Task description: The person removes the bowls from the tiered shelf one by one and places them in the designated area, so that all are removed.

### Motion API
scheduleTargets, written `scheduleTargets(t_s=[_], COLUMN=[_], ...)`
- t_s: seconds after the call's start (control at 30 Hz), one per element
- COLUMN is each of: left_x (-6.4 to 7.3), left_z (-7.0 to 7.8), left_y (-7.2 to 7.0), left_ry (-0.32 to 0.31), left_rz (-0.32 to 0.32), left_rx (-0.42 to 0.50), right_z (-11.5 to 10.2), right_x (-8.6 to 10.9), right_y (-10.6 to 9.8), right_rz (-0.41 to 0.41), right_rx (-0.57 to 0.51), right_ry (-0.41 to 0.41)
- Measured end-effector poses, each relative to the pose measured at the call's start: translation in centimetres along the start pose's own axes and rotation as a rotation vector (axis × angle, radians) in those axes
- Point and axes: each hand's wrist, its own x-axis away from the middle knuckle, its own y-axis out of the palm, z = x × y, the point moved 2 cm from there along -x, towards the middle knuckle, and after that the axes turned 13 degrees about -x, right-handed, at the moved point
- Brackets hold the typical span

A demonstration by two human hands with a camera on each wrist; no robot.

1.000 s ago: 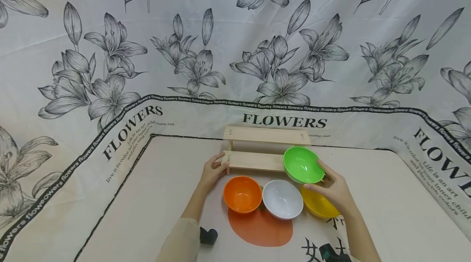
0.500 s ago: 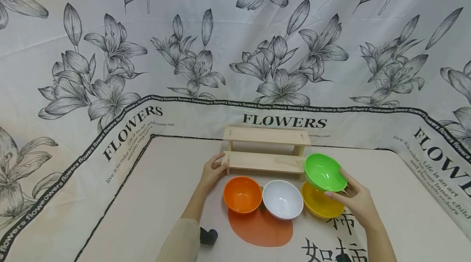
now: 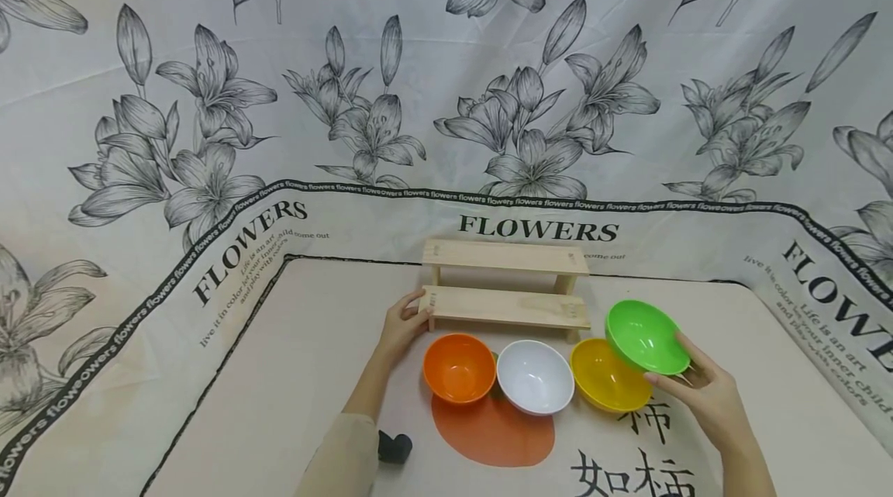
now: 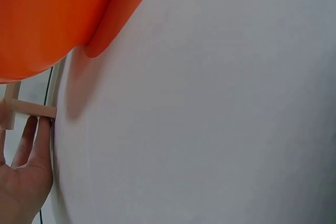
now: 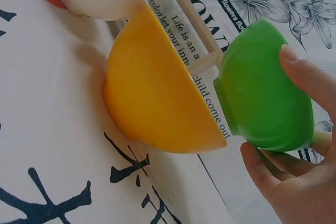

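In the head view my right hand [image 3: 708,396] holds a green bowl [image 3: 647,336] by its right side, tilted and raised beside a yellow bowl [image 3: 607,377]. The right wrist view shows the thumb at the rim of the green bowl [image 5: 268,90] and the other fingers under its base. My left hand [image 3: 405,326] grips the left end of a two-step wooden rack [image 3: 509,306]. Its fingers reach the end of the lower board [image 4: 34,108] in the left wrist view. A white bowl [image 3: 536,377] and an orange bowl [image 3: 460,370] stand in front of the rack.
The orange, white and yellow bowls form a close row on the pale printed cloth [image 3: 279,373]. Near the left forearm lies a small dark object [image 3: 394,448]. Behind the rack hangs a flower-patterned curtain [image 3: 391,132].
My right hand has carried the green bowl rightward and toward me, from in front of the rack's right end to the right of the yellow bowl. The left hand stays on the rack.
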Motion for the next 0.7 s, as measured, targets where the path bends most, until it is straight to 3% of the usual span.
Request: scheduleTargets(t_s=[0.13,0.23,0.5,0.7], left_x=[0.2,0.3,0.3,0.4], left_z=[0.2,0.4,0.3,0.6], left_y=[0.0,0.0,0.0,-0.1], left_ry=[0.000,0.000,-0.003,-0.012], left_rz=[-0.002,-0.004,-0.012,-0.013], left_rx=[0.016,0.024,0.023,0.014], right_z=[0.7,0.1,-3.5,-3.0], right_x=[0.3,0.8,2.9,3.4], right_y=[-0.6,-0.8,-0.6,-1.5], right_rz=[0.018,0.033,0.112,0.168], right_rx=[-0.057,-0.073,-0.011,-0.006], right_ry=[0.006,0.037,0.169,0.235])
